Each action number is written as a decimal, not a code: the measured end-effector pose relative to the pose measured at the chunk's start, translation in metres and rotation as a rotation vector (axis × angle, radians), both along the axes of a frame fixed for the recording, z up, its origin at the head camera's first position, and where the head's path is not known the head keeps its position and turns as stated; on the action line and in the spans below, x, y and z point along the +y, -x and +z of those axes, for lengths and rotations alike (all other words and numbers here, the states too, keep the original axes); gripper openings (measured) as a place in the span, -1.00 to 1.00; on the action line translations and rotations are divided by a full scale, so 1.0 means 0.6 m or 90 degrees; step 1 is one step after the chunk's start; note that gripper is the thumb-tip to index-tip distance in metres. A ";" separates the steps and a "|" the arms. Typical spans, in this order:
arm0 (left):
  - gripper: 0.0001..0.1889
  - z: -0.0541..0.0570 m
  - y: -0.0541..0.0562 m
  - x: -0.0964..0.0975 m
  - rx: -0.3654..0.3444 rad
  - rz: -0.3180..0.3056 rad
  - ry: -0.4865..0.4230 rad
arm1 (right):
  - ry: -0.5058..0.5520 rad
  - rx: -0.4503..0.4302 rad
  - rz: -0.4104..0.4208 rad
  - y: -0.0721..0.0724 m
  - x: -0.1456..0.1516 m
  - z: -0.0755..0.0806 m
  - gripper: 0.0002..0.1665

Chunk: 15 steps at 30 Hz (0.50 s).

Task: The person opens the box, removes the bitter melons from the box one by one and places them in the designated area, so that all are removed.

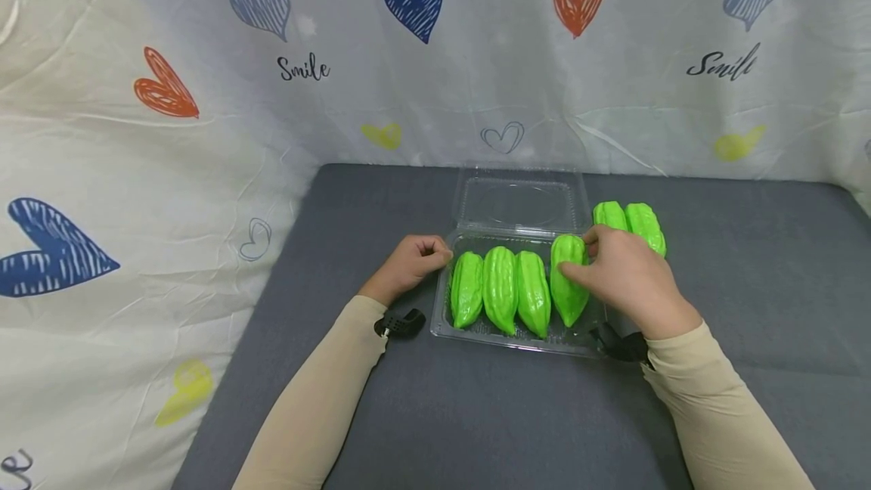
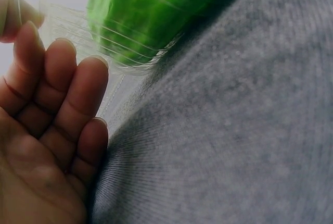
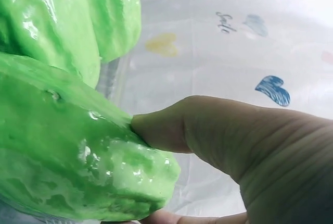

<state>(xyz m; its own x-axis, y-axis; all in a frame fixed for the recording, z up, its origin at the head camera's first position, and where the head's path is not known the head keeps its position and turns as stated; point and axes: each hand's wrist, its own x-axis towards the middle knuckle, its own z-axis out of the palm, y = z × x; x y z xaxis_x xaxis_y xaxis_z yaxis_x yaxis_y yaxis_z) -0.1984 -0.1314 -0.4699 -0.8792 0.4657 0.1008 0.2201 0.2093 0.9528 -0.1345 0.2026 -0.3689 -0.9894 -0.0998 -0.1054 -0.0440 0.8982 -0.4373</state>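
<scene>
A clear plastic clamshell box (image 1: 469, 335) lies with its lid folded back on the dark grey table. Three glossy green ridged fruits (image 1: 500, 289) with tapered ends stand side by side in its base. My right hand (image 1: 629, 274) pinches a fourth green ridged fruit (image 1: 570, 297) by its far end, over the right part of the base. In the right wrist view the thumb (image 3: 161, 127) presses on that fruit's side and fingertips show beneath it. My left hand (image 1: 413, 263) pinches the box's rim at the far left corner, fingers curled beside the wall.
Two more green ridged fruits (image 1: 645, 225) lie on the table beyond my right hand, partly covered by it. The open lid (image 1: 520, 199) reaches back towards the white curtain (image 1: 503, 82) printed with hearts. Another stretch of curtain (image 1: 102, 172) borders the table's left side.
</scene>
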 end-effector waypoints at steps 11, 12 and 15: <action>-0.70 -0.001 0.000 0.000 0.003 0.002 -0.002 | 0.072 0.002 -0.012 -0.001 0.014 0.013 -0.17; -0.70 -0.001 0.000 0.000 0.003 0.002 -0.003 | 0.076 0.005 -0.015 -0.002 0.015 0.015 -0.16; -0.70 -0.001 0.000 0.000 -0.001 0.001 -0.004 | 0.083 0.015 -0.030 -0.003 0.019 0.021 -0.18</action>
<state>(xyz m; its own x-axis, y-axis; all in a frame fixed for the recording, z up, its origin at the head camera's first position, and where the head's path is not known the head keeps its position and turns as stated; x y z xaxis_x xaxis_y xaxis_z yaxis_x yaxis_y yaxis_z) -0.1983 -0.1312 -0.4706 -0.8798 0.4641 0.1026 0.2185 0.2032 0.9544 -0.1328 0.2138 -0.3565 -0.9954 -0.0650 -0.0708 -0.0154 0.8353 -0.5496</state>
